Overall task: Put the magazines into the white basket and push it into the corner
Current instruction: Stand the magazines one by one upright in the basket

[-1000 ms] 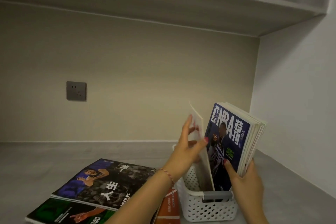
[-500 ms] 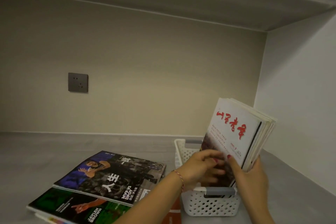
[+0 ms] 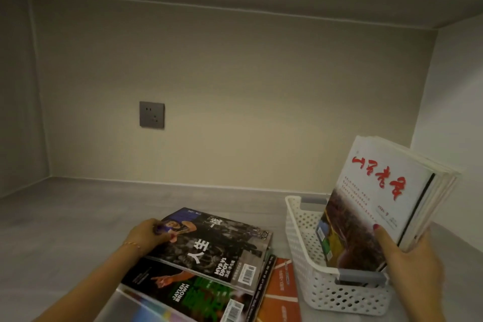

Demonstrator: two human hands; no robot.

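Observation:
A white perforated basket (image 3: 308, 264) stands at the right on the grey surface. Several magazines stand upright in it, leaning right; the front one (image 3: 371, 206) has a white cover with red characters. My right hand (image 3: 410, 261) grips their lower right edge. To the left lies a fanned pile of magazines; the top one (image 3: 217, 240) is dark with a basketball player. My left hand (image 3: 149, 235) holds that top magazine's left edge, thumb over the cover. A green-covered magazine (image 3: 188, 293) and an orange one (image 3: 282, 290) lie beneath.
A grey wall socket (image 3: 151, 114) sits on the beige back wall. The right wall meets the back wall in a corner just behind the basket. A shelf overhangs above. Grey surface stretches to the left.
My left hand left the basket and moved left onto the top magazine of the flat pile. My right hand still steadies the upright magazines. The view shifted left and down.

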